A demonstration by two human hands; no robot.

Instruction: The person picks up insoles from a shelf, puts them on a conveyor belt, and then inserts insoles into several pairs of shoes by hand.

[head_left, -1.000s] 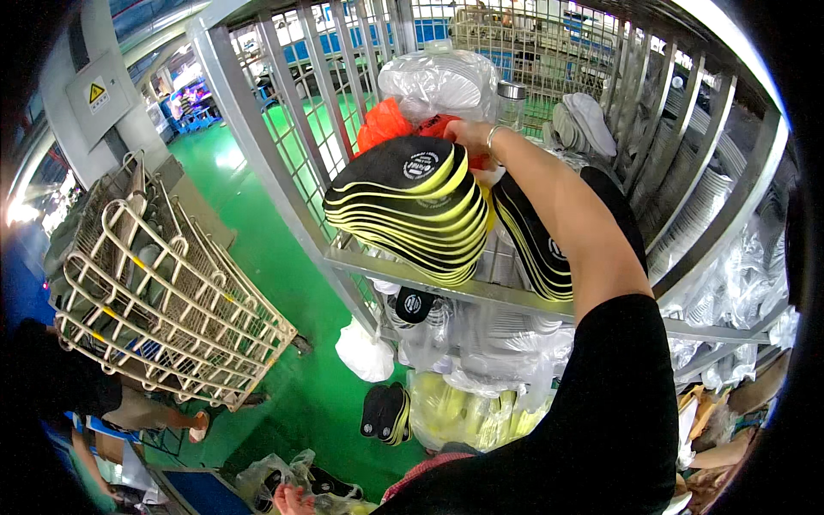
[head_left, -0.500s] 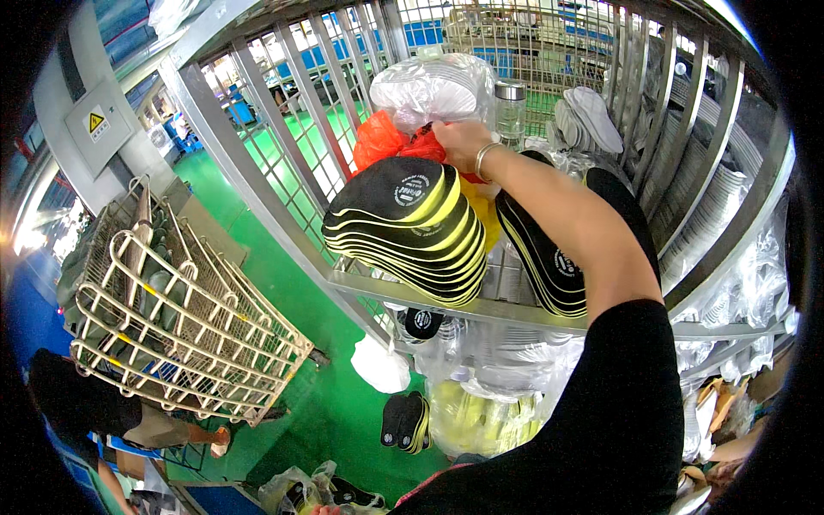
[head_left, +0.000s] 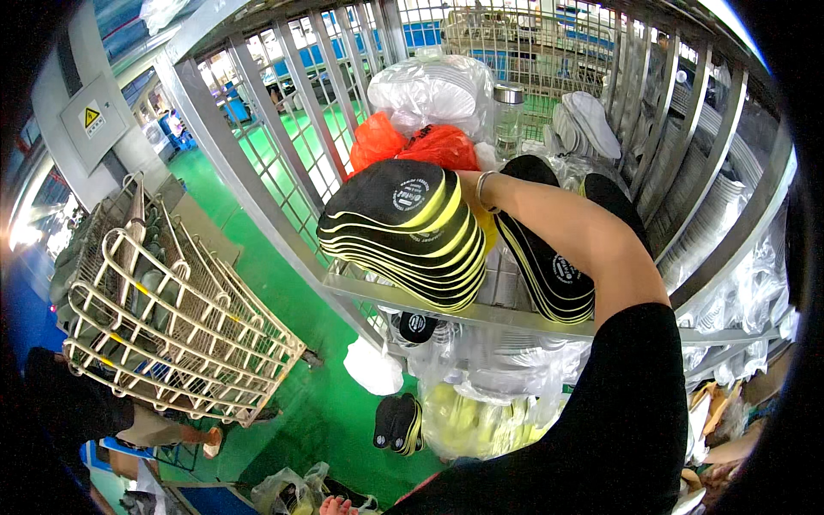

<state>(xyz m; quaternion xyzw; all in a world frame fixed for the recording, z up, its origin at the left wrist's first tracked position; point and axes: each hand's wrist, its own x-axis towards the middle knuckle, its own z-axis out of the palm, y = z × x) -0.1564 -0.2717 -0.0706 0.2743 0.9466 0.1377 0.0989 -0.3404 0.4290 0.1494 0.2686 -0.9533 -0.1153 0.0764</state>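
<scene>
On the metal rack shelf, my right hand [head_left: 469, 184] reaches behind the right side of a stack of black insoles [head_left: 403, 225] with yellow-green edges. Its fingers are hidden by the stack, so their grip does not show. A bracelet circles that wrist. Beyond the stack lie crumpled red plastic bags [head_left: 439, 148]. Under my right forearm stands a second stack of black insoles [head_left: 549, 257]. At the bottom edge only the fingertips of my left hand [head_left: 338, 505] show, beside a clear plastic bag [head_left: 287, 487]; whether they hold anything is unclear.
Metal bars enclose the shelf. A wrapped white insole bundle [head_left: 433, 86] and a glass jar [head_left: 508, 116] stand at its back. White insoles [head_left: 588, 124] lie at right. A wire cart [head_left: 184, 318] stands left, with a person [head_left: 81, 399] beside it. Black insoles [head_left: 397, 424] rest on the floor.
My right hand has left the red bags and come nearer, down behind the front insole stack. The red bags are now uncovered. My left fingertips show slightly more at the bottom edge.
</scene>
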